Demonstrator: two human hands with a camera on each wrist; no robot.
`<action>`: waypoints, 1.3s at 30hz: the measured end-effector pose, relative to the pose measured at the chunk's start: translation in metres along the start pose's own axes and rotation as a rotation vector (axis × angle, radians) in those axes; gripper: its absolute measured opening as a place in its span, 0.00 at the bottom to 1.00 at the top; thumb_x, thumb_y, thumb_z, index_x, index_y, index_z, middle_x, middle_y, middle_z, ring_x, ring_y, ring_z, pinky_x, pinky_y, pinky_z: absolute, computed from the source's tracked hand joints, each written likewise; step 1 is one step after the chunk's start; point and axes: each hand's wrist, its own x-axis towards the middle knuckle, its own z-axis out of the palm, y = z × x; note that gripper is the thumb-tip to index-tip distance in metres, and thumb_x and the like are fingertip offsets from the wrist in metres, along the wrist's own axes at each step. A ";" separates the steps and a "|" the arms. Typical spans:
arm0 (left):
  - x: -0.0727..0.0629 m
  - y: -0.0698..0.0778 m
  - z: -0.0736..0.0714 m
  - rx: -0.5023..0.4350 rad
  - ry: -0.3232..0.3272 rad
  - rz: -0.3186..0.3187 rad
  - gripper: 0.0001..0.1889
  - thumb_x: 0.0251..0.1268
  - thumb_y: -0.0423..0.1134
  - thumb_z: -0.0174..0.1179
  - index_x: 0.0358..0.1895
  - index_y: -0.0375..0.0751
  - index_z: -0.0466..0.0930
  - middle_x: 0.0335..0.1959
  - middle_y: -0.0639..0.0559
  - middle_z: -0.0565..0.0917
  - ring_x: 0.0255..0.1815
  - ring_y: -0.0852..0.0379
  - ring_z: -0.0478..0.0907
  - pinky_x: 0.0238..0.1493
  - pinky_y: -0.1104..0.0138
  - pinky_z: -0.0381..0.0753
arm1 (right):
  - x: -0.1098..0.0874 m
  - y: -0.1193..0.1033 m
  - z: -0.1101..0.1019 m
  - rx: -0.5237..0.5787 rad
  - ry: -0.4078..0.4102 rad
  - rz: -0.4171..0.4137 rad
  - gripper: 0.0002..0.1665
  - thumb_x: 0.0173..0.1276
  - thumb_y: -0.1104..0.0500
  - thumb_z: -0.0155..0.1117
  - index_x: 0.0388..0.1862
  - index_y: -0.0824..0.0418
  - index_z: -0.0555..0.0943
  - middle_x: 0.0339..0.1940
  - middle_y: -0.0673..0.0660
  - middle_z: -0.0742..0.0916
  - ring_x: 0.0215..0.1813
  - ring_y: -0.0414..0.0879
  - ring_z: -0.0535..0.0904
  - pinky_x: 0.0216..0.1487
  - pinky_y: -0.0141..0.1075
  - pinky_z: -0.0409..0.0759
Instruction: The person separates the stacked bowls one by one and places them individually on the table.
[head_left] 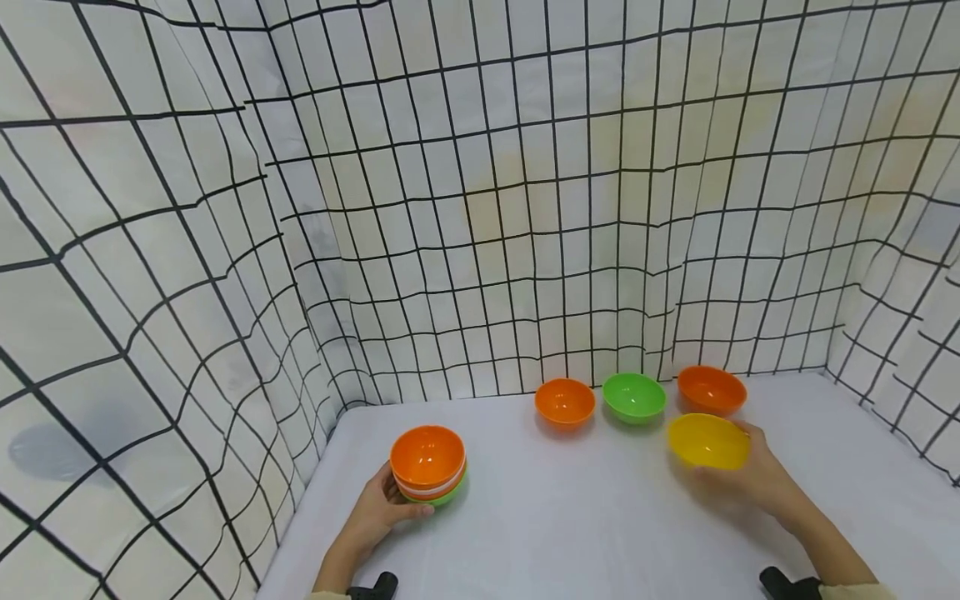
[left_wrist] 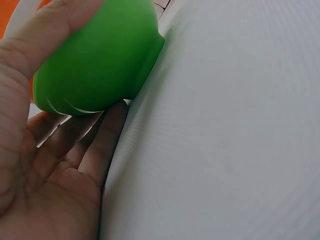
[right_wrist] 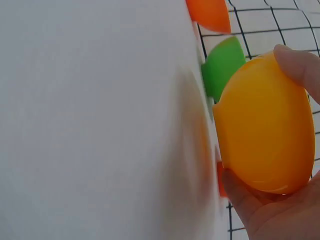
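Observation:
At the left of the table stands a stack of bowls (head_left: pixel 427 460), orange on top, with white and orange rims below and a green bowl (left_wrist: pixel 105 57) at the bottom. My left hand (head_left: pixel 384 507) holds this stack from its left side, thumb in front, fingers against the green wall. On the right, my right hand (head_left: pixel 757 473) grips a yellow bowl (head_left: pixel 705 442) by its side. The right wrist view shows the yellow bowl (right_wrist: pixel 267 125) raised off the table, thumb on its rim and fingers underneath.
Along the back of the table stand an orange bowl (head_left: pixel 565 403), a green bowl (head_left: pixel 634 398) and another orange bowl (head_left: pixel 711 390), the last just behind the yellow one. A white cloth wall with black grid lines (head_left: pixel 480 208) rises behind and at both sides of the white table (head_left: pixel 555 517).

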 end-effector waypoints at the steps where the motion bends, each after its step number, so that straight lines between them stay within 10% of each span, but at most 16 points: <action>1: 0.000 0.000 0.000 -0.001 -0.001 -0.002 0.54 0.43 0.36 0.83 0.77 0.51 0.62 0.73 0.48 0.75 0.74 0.46 0.72 0.76 0.57 0.74 | 0.001 0.002 -0.003 -0.005 -0.002 0.017 0.78 0.62 0.33 0.71 0.80 0.72 0.29 0.76 0.80 0.56 0.69 0.72 0.63 0.69 0.73 0.69; 39: 0.000 -0.001 0.001 -0.017 0.014 0.010 0.51 0.43 0.35 0.83 0.75 0.50 0.65 0.72 0.48 0.76 0.73 0.46 0.73 0.76 0.54 0.74 | 0.007 0.042 -0.041 0.015 -0.064 0.082 0.76 0.69 0.34 0.65 0.77 0.73 0.20 0.74 0.85 0.48 0.70 0.79 0.54 0.69 0.80 0.57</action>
